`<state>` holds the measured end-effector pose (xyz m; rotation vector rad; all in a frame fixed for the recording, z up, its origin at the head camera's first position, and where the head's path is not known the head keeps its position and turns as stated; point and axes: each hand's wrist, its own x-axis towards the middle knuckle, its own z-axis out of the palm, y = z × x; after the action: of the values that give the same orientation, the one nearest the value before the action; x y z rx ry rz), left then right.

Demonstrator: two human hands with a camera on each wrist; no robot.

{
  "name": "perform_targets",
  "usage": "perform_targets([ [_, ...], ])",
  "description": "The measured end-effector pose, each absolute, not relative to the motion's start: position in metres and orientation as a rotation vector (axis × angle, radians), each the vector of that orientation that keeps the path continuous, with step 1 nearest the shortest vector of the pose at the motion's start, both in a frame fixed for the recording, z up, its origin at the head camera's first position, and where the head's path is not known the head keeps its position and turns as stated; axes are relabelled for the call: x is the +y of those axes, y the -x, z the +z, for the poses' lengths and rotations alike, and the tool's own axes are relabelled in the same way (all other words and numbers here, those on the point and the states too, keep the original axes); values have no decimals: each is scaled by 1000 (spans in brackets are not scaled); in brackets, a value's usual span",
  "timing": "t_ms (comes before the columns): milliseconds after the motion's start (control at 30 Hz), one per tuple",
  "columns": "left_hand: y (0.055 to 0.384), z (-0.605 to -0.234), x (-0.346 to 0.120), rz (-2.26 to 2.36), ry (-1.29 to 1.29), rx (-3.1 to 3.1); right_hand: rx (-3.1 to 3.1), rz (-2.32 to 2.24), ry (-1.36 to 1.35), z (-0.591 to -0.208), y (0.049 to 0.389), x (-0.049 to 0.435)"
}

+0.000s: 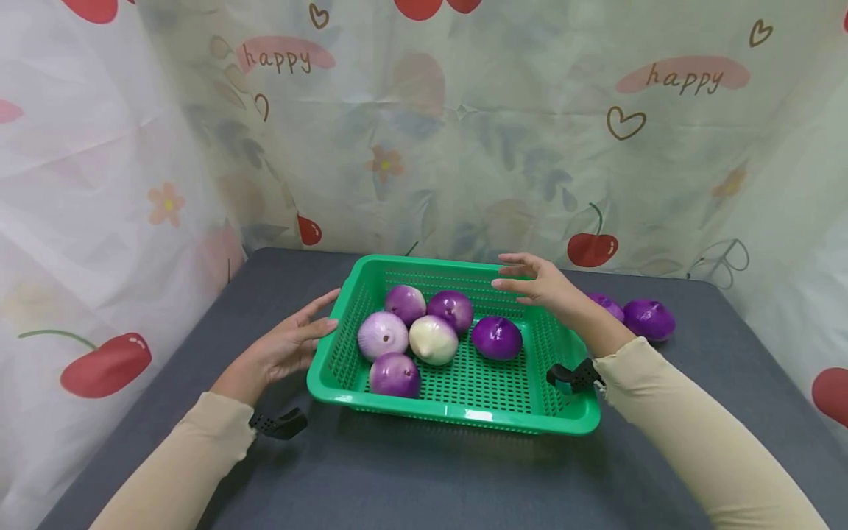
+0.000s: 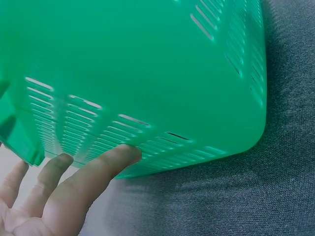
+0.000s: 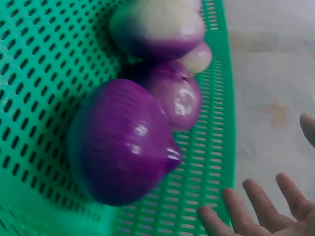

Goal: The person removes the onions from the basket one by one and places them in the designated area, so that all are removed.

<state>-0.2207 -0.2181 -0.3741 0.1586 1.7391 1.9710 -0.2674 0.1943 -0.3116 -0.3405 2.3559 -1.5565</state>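
My left hand (image 1: 285,346) is at the left end of a green plastic basket (image 1: 457,421), fingers spread and fairly straight, fingertips right at the rim. In the left wrist view, that hand's fingers (image 2: 83,182) lie along the basket's slotted outer wall (image 2: 142,64). My right hand (image 1: 546,287) hovers over the basket's back right part, fingers spread, holding nothing. Several purple onions lie inside the basket, mostly towards the left, among them a pale, partly white onion (image 1: 433,340). A dark purple onion (image 1: 497,338) sits slightly apart, nearest the right hand.
Two more purple onions, the nearer one (image 1: 649,319) and one partly hidden behind the right forearm (image 1: 606,305), lie on the grey tabletop (image 1: 397,478) right of the basket. A printed curtain (image 1: 457,169) hangs behind the table. A thin cord (image 1: 722,261) lies near the back right corner.
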Motion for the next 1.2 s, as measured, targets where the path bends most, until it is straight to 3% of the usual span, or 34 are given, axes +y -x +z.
perform_targets([
  [600, 221, -373, -217, 1975, -154, 1744, 2299, -1100, 261, -344, 270, 184],
  [1200, 221, -376, -219, 1971, -167, 1745, 2303, -1054, 229, -346, 265, 177],
])
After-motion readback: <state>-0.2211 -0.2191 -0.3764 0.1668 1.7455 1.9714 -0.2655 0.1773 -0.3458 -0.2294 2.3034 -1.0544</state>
